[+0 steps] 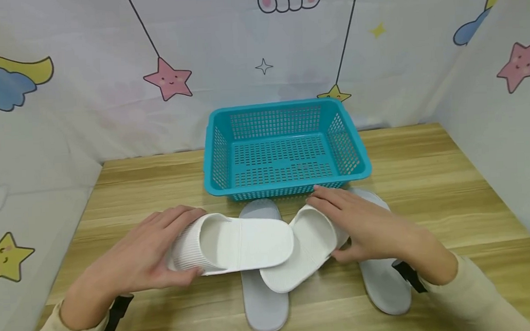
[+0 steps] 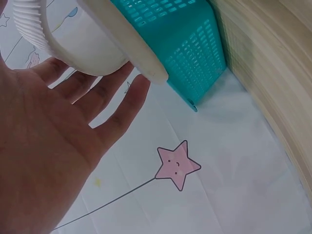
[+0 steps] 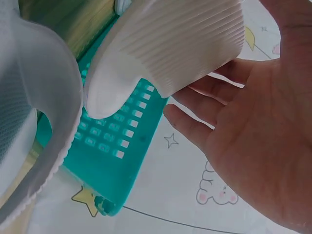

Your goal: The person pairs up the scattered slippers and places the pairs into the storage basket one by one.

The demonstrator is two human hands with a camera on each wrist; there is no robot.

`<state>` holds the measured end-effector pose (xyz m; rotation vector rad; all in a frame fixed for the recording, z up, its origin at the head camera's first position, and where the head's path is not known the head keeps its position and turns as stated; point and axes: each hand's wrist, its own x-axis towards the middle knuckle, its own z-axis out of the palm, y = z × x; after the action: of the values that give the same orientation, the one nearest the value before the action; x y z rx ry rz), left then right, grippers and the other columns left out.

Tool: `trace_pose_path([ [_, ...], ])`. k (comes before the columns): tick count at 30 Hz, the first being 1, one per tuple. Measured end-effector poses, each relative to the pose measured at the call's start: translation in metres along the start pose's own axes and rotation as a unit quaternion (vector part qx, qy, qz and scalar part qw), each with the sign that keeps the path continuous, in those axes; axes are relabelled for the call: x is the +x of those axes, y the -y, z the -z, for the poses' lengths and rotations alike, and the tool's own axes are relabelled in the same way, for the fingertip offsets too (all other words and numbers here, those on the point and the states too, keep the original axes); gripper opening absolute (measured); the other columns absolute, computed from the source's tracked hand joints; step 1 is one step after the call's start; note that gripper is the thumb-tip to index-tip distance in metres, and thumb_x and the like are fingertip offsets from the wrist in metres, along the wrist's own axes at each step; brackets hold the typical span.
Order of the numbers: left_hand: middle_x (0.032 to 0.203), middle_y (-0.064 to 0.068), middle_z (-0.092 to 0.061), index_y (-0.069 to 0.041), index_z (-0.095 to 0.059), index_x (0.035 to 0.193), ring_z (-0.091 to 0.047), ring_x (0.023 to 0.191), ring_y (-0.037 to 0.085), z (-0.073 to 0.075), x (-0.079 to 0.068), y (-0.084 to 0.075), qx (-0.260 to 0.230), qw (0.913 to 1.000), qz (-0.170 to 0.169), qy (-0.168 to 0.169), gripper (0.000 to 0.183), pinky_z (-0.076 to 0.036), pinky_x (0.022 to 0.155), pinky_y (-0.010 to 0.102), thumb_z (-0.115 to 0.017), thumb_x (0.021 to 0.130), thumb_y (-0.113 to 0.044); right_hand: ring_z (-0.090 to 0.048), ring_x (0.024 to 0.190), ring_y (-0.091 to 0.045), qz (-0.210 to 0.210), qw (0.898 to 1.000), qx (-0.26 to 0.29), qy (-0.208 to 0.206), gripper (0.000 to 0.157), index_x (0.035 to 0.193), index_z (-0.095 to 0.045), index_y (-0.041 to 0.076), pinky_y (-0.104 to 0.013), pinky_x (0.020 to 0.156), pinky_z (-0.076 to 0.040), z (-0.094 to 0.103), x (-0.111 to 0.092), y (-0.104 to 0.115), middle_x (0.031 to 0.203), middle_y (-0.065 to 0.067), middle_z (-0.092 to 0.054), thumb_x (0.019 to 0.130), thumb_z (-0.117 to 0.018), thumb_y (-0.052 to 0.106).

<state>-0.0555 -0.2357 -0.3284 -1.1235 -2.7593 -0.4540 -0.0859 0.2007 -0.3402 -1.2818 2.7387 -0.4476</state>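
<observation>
Although both white slippers are already off the table, neither hand has a deep grip: the left hand [image 1: 141,257] holds the left white slipper [image 1: 232,244] by its ribbed strap, fingers over the top and thumb beneath, while the right hand [image 1: 363,225] clasps the right white slipper [image 1: 303,252] the same way at its strap. The two white slippers overlap at mid-table, heel ends crossing, directly above a grey slipper [image 1: 262,292] lying flat on the wooden table [image 1: 445,188]; a second grey slipper [image 1: 385,283] lies partly under the right wrist. Judged by appearance, the white slippers are light moulded foam, somewhat flexible, with a smooth sole and a grooved strap; the strap looks the surest place to hold, since the ribs give friction and the arch lets the fingers hook through. Breakage seems unlikely; slipping from the smooth sole is the likelier fault. The teal basket [image 1: 287,186] stands just behind the slippers, upright, its perforated floor bare, with nothing inside it.
</observation>
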Motion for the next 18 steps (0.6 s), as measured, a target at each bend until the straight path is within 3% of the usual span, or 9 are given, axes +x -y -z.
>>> trace_pose_path([
  [7, 0.137, -0.005, -0.062, -0.018, -0.055, 0.150, -0.060, 0.112, 0.012, -0.0008, 0.0005, -0.0014, -0.003, 1.0000, 0.001, 0.002, 0.088, -0.055, 0.088, 0.046, -0.089, 0.076, -0.053, -0.050, 0.135, -0.030, 0.015, 0.999, -0.003, -0.040, 0.095, 0.149, -0.052, 0.010, -0.055, 0.117, -0.039, 0.0015, -0.0019, -0.0031, 0.144, -0.007, -0.054, 0.070, -0.094, 0.041],
  [12, 0.137, -0.005, -0.062, -0.017, -0.055, 0.150, -0.060, 0.114, 0.013, -0.0016, 0.0026, -0.0021, -0.007, 1.0000, -0.002, -0.001, 0.089, -0.055, 0.091, 0.047, -0.089, 0.075, -0.054, -0.052, 0.115, -0.018, 0.022, 0.997, 0.003, -0.071, 0.087, 0.140, -0.057, 0.015, -0.042, 0.094, -0.050, 0.0026, -0.0021, -0.0049, 0.129, 0.002, -0.055, 0.067, -0.092, 0.047],
  [15, 0.137, -0.005, -0.061, -0.016, -0.056, 0.149, -0.060, 0.115, 0.012, -0.0013, 0.0051, -0.0025, -0.010, 0.9999, -0.006, -0.004, 0.091, -0.055, 0.093, 0.046, -0.090, 0.074, -0.054, -0.050, 0.105, -0.012, 0.023, 0.996, 0.007, -0.088, 0.081, 0.135, -0.060, 0.017, -0.034, 0.081, -0.050, 0.0028, -0.0024, -0.0058, 0.122, 0.006, -0.054, 0.067, -0.090, 0.049],
  [18, 0.136, -0.006, -0.061, -0.016, -0.056, 0.149, -0.060, 0.115, 0.012, -0.0010, 0.0089, -0.0034, -0.010, 0.9998, -0.013, -0.007, 0.093, -0.055, 0.094, 0.045, -0.090, 0.073, -0.056, -0.049, 0.103, -0.008, 0.022, 0.995, 0.009, -0.102, 0.080, 0.132, -0.060, 0.017, -0.031, 0.077, -0.049, 0.0030, -0.0038, -0.0064, 0.121, 0.007, -0.053, 0.066, -0.090, 0.051],
])
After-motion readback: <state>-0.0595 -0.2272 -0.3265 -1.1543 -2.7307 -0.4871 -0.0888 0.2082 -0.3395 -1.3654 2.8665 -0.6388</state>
